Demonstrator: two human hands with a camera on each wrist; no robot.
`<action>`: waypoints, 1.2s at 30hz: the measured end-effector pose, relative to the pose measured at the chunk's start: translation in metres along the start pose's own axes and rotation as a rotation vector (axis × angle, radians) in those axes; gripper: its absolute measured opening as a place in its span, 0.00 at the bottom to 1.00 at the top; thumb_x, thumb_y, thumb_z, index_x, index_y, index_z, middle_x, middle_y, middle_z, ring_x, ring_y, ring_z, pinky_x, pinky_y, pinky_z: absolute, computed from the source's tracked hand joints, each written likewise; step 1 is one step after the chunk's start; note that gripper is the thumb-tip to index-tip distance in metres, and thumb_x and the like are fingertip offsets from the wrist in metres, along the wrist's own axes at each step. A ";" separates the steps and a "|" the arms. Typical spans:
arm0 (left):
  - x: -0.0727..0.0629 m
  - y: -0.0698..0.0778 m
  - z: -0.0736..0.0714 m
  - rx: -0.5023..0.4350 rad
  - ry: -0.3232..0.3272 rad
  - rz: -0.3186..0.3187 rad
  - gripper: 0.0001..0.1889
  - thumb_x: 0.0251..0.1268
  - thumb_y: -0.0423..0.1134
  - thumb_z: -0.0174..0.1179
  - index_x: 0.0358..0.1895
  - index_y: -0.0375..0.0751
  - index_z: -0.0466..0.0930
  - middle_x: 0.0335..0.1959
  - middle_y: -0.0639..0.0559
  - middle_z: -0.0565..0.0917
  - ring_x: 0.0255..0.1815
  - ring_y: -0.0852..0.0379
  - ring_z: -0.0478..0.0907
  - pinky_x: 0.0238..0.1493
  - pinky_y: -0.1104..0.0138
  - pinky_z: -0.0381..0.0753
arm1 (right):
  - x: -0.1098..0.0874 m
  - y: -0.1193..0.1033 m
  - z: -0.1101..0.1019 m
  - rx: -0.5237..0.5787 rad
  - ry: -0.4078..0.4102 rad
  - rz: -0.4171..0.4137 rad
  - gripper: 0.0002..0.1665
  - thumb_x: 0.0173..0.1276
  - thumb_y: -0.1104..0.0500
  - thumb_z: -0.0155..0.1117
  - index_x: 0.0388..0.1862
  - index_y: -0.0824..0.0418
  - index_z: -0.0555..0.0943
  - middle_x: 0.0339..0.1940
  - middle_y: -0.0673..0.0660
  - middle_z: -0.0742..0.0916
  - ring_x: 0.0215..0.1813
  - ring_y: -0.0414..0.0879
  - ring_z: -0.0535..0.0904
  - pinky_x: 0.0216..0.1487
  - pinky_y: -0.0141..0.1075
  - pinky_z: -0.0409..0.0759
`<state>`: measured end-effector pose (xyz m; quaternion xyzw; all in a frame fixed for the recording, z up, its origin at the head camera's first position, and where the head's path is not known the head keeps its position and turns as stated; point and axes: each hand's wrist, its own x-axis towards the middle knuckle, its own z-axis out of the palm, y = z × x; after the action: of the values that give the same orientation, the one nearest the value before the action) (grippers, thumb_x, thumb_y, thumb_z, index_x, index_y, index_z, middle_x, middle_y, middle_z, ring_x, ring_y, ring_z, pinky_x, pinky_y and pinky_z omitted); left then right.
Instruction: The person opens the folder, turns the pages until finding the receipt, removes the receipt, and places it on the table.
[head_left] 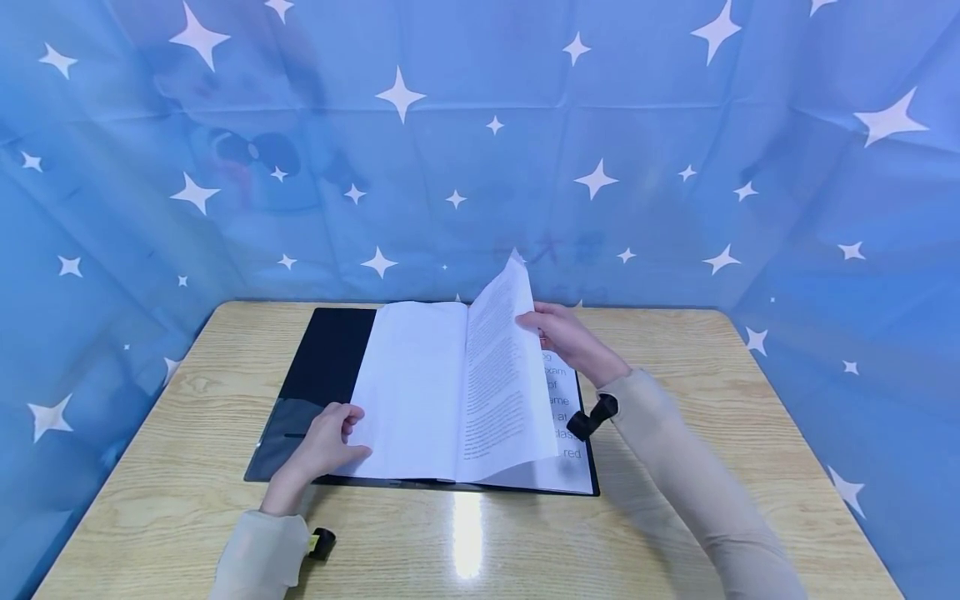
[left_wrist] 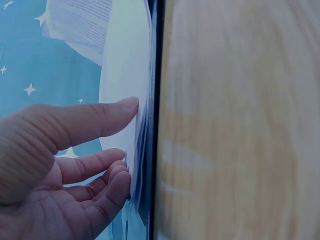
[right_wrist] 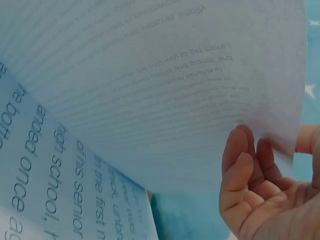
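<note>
A black folder [head_left: 309, 367] lies spread on the table with white printed sheets in it. My right hand [head_left: 570, 337] pinches the right edge of a lifted page [head_left: 504, 383], thumb on one face and fingers behind. That page stands curved up from the fold, small print on it. In the right wrist view, the fingers of the right hand [right_wrist: 265, 185] show against its underside. My left hand [head_left: 326, 442] rests at the outer edge of the blank left page [head_left: 412, 383]. Its thumb [left_wrist: 107, 117] lies on the paper, with the other fingers loosely bent at the edge.
Beneath the raised page, a sheet with large print [head_left: 567, 425] shows on the right side. A light wooden table [head_left: 675, 533] carries the folder. Behind it hangs a blue curtain [head_left: 465, 150] with white stars.
</note>
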<state>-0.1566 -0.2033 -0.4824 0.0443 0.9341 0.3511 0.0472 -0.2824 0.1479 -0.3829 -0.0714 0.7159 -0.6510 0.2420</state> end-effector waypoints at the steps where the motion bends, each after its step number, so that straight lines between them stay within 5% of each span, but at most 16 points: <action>1: 0.000 0.000 0.000 0.000 0.000 0.001 0.24 0.44 0.29 0.71 0.47 0.28 0.74 0.36 0.46 0.72 0.36 0.52 0.68 0.37 0.62 0.74 | 0.000 -0.002 0.002 -0.004 0.000 -0.001 0.25 0.69 0.60 0.52 0.63 0.67 0.67 0.49 0.61 0.79 0.38 0.44 0.80 0.38 0.35 0.77; 19: 0.000 -0.002 0.002 0.014 0.016 0.027 0.24 0.42 0.29 0.72 0.46 0.27 0.75 0.34 0.46 0.71 0.35 0.53 0.68 0.34 0.65 0.74 | 0.017 -0.020 0.036 -0.052 0.030 -0.042 0.23 0.68 0.60 0.52 0.60 0.69 0.70 0.40 0.56 0.80 0.35 0.44 0.76 0.38 0.35 0.74; 36: 0.002 -0.004 0.001 0.013 0.016 0.035 0.24 0.42 0.28 0.72 0.46 0.27 0.74 0.34 0.47 0.71 0.34 0.53 0.68 0.34 0.64 0.74 | 0.039 -0.022 0.069 0.089 0.054 -0.038 0.17 0.65 0.63 0.55 0.51 0.70 0.74 0.33 0.54 0.82 0.33 0.44 0.75 0.34 0.33 0.74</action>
<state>-0.1585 -0.2054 -0.4861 0.0581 0.9359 0.3459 0.0335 -0.2905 0.0663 -0.3745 -0.0568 0.6911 -0.6883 0.2131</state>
